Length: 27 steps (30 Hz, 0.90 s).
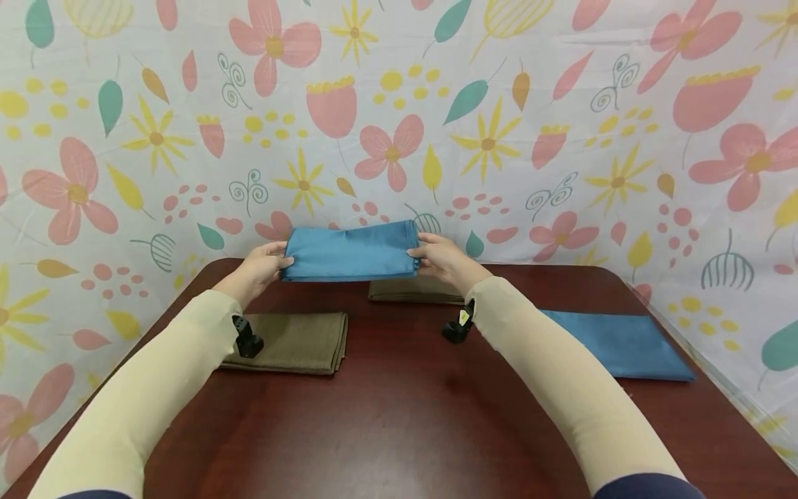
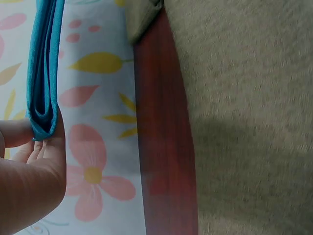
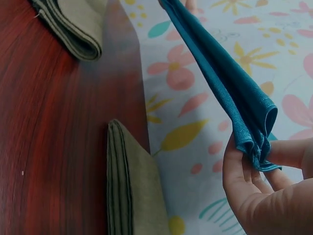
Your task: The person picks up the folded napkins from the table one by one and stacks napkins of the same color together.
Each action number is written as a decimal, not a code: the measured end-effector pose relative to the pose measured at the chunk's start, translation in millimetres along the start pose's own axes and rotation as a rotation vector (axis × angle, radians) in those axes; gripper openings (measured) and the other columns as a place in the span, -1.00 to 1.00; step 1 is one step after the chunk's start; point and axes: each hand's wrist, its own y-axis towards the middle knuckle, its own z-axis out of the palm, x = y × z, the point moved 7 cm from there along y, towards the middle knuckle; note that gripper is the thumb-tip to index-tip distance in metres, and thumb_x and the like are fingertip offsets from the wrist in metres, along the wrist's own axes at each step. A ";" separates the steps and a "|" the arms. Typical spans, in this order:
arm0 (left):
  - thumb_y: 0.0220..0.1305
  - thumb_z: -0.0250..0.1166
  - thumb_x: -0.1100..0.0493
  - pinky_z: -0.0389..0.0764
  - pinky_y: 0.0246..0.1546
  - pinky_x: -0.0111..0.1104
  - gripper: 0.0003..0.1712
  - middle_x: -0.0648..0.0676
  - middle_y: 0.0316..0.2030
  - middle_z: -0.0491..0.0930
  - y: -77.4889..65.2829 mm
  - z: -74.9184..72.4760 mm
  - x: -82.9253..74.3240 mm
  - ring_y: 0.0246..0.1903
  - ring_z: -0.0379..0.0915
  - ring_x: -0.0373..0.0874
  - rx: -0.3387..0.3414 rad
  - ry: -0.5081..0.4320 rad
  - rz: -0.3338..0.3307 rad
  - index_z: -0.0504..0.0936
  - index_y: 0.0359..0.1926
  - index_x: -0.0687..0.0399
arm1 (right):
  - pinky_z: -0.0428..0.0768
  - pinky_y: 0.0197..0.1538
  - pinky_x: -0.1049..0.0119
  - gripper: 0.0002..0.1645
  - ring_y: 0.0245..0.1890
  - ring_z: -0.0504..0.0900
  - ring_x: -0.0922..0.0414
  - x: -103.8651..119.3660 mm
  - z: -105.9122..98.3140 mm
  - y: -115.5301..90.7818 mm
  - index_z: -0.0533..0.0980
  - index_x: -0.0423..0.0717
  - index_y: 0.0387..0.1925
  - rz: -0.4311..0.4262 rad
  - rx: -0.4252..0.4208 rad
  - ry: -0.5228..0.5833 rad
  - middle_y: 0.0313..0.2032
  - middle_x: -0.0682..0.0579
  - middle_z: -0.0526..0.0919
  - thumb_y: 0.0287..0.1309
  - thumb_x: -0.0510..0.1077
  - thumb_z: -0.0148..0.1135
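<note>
A folded blue cloth (image 1: 352, 251) is held up above the far part of the table, stretched between both hands. My left hand (image 1: 258, 267) pinches its left end, thumb on the near face and fingers behind, as the left wrist view shows with the cloth's layered fold (image 2: 43, 98). At the opposite end my right hand (image 1: 442, 258) grips the bunched layers, thumb on one side and fingers on the other; these loose edges (image 3: 257, 147) show in the right wrist view. Behind and below the held cloth, a folded olive-brown cloth (image 1: 411, 290) lies partly covered from view.
Another folded olive-brown cloth (image 1: 299, 343) lies on the table's left side, under the left wrist. On the right a flat blue cloth (image 1: 642, 346) is partly hidden by the right sleeve. The dark red table (image 1: 399, 416) ends at a wall covering (image 1: 386, 90) printed with flowers.
</note>
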 end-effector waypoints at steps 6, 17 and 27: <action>0.50 0.00 0.20 0.33 0.34 -0.17 -0.34 0.23 0.49 0.03 -5.4 13.0 0.4 0.35 0.20 0.05 -0.042 0.116 0.002 0.03 0.52 0.13 | 0.26 0.43 -0.02 -0.12 0.47 0.10 -0.15 -4.1 -12.0 -7.0 -0.11 0.11 0.54 0.006 0.017 -0.007 0.51 -0.14 -0.06 0.36 -0.32 0.06; 0.52 -0.04 0.22 0.23 0.42 -0.10 -0.37 0.26 0.47 0.08 -7.0 39.6 -6.7 0.43 0.09 0.09 -0.072 0.162 0.025 0.01 0.51 0.20 | 0.38 0.36 0.00 -0.14 0.41 0.24 -0.14 -0.9 -38.0 -19.2 -0.06 0.12 0.54 -0.027 -0.043 -0.059 0.47 -0.18 0.08 0.37 -0.30 0.07; 0.51 -0.01 0.21 0.24 0.41 -0.12 -0.40 0.27 0.43 0.16 -7.3 54.7 -18.3 0.41 0.13 0.08 -0.082 0.166 0.068 0.11 0.48 0.23 | 0.40 0.31 0.00 -0.18 0.34 0.34 -0.13 0.5 -55.4 -27.1 -0.07 0.10 0.54 -0.026 -0.054 -0.073 0.42 -0.17 0.21 0.40 -0.27 0.03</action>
